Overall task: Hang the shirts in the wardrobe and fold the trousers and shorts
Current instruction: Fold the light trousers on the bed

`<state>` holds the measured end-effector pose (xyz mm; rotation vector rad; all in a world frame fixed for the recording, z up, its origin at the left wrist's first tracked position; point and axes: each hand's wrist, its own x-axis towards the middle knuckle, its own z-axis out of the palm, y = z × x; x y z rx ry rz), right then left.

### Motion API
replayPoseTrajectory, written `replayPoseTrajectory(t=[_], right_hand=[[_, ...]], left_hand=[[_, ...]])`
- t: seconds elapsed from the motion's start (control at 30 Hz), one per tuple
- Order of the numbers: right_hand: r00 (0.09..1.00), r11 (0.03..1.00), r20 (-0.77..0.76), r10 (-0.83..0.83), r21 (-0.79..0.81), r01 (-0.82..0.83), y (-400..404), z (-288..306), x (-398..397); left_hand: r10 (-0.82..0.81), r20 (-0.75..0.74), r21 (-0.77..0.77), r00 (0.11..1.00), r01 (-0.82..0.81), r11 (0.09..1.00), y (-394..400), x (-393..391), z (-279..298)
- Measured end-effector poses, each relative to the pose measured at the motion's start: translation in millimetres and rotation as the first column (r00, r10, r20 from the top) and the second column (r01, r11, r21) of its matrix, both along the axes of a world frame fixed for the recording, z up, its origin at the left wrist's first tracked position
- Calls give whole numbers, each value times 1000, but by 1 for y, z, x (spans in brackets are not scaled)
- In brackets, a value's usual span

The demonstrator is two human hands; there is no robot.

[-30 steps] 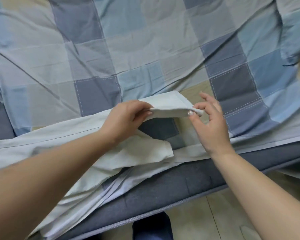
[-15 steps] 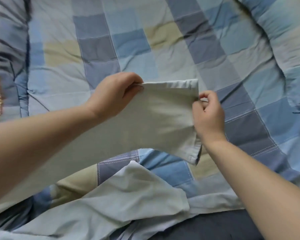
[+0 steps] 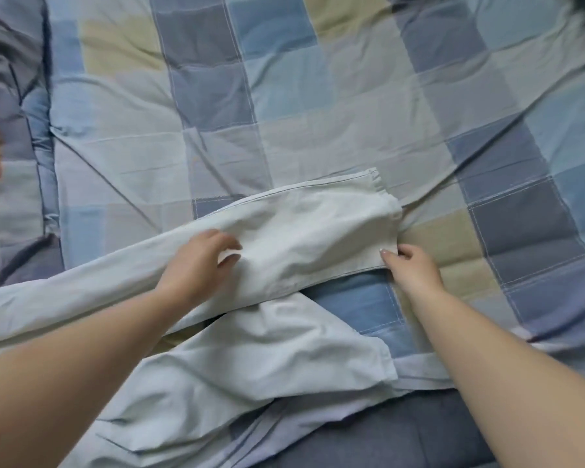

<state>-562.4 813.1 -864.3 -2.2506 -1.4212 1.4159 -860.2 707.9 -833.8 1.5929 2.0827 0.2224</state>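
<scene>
head view is showing pale trousers (image 3: pixel 304 238) lying across a checked quilt (image 3: pixel 318 96), one leg end laid flat toward the right and the other leg (image 3: pixel 257 363) lying loose nearer the bed's front edge. left hand (image 3: pixel 200 261) is resting on the upper leg with fingers loosely bent, pressing the cloth down rather than gripping it. right hand (image 3: pixel 409 268) is pinching the near corner of the hem between thumb and fingers, just beside a tan square of the quilt.

judging from this, the leg is being laid out and smoothed for a fold. trouble is likely coming from the lower leg: it is sitting crooked under the upper one, so any fold made now is probably trapping a crease or coming out lopsided. the soft, rumpled quilt is also giving way underneath, so the cloth may be bunching as the left hand is pushing. the part hanging near the edge could be dragging the whole garment off the bed.
</scene>
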Motion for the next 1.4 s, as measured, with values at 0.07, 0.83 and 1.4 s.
replayPoseTrajectory(t=[0.07,0.83,1.4], right_hand=[[999,999,-17,-43,-21,43,-14,-7,1],[760,754,244,603,136,-642,-176,23,55],[970,921,-237,-43,366,130,-172,150,33]], left_hand=[[-35,21,-73,999,36,997,-29,6,-12],[-279,1,-60,960,278,959,-159,76,-1],[-192,291,364,937,77,928,-123,120,115]])
